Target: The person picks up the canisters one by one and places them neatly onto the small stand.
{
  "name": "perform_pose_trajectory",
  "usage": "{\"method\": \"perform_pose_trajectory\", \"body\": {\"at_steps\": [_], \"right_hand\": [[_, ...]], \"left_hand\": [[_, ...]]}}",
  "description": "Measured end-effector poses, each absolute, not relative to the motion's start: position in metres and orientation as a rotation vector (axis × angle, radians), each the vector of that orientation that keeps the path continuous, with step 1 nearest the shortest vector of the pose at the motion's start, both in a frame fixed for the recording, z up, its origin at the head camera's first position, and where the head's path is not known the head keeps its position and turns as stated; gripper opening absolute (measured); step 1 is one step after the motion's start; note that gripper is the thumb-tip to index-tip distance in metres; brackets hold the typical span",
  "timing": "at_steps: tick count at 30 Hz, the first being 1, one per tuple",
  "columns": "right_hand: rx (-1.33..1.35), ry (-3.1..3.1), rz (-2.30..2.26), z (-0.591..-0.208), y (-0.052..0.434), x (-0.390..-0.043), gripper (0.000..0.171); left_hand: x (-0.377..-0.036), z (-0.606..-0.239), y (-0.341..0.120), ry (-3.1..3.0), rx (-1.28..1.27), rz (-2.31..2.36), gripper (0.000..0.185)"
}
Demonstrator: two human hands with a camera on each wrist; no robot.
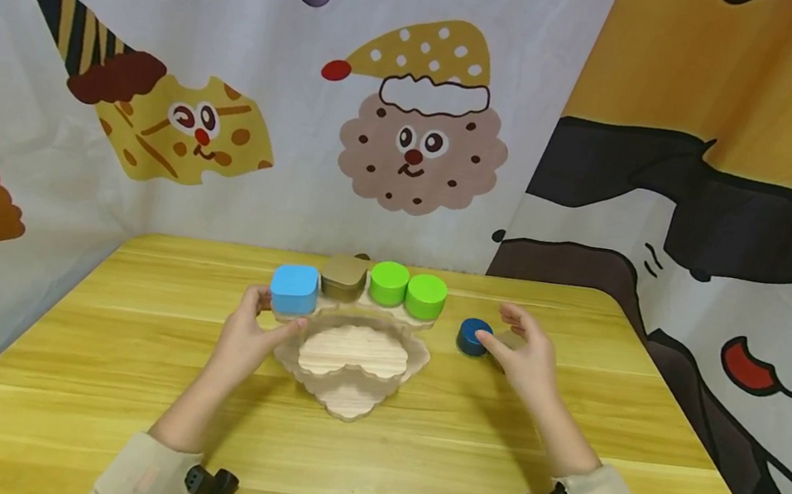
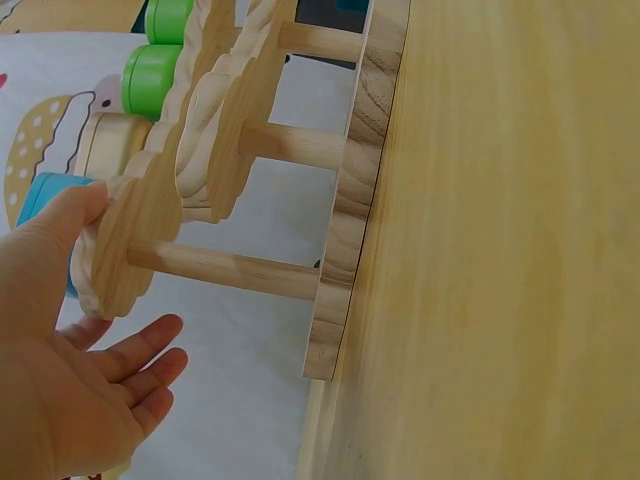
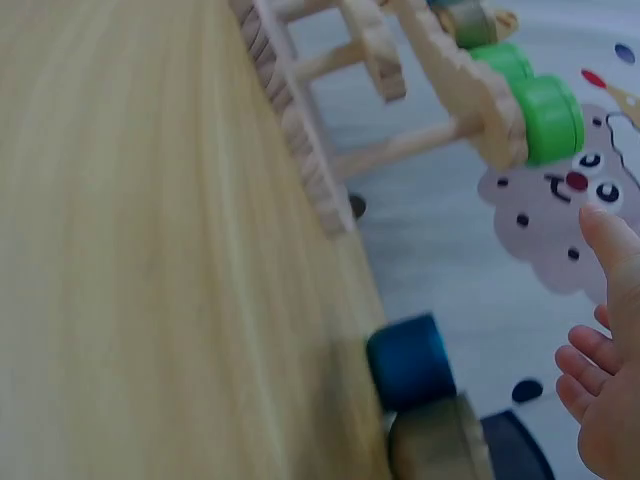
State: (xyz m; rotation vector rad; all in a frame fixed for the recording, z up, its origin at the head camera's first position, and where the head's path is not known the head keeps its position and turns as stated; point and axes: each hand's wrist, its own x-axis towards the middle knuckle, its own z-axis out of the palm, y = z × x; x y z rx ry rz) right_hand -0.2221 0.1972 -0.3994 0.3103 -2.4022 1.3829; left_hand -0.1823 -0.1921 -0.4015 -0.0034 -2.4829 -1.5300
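Observation:
A tiered wooden stand [image 1: 353, 362] sits mid-table. Its top tier carries a light blue square box [image 1: 294, 288], a brown box [image 1: 344, 276] and two green round boxes [image 1: 389, 282]. My left hand [image 1: 267, 322] is at the stand's left edge; its thumb rests on the top tier [image 2: 120, 250] beside the light blue box [image 2: 40, 200], while the fingers [image 2: 150, 355] hang straight and clear of the wood. To the right, my right hand [image 1: 515, 338] hovers with relaxed fingers just beside a dark blue round box [image 1: 473, 336] on the table. An olive box [image 3: 440, 445] lies next to the dark blue one [image 3: 410, 360].
The yellow wooden table [image 1: 123, 378] is ringed by cartoon-printed cloth walls [image 1: 233, 117] at the back and both sides. The stand's shelves are joined by wooden dowels [image 2: 230, 270].

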Motion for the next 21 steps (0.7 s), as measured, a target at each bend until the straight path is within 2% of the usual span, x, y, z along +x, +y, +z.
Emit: {"method": "perform_pose_trajectory", "body": {"at_steps": [8,21], "right_hand": [[0.233,-2.445,1.322,-0.416,0.222,-0.225,0.06],[0.169,-2.567,1.256,-0.434,0.241,-0.228,0.072]], "left_hand": [[-0.182,-0.401,-0.192,-2.491,0.001,-1.534,0.076],[-0.182,-0.401,-0.192,-2.478,-0.003,-1.528,0.076]]}}
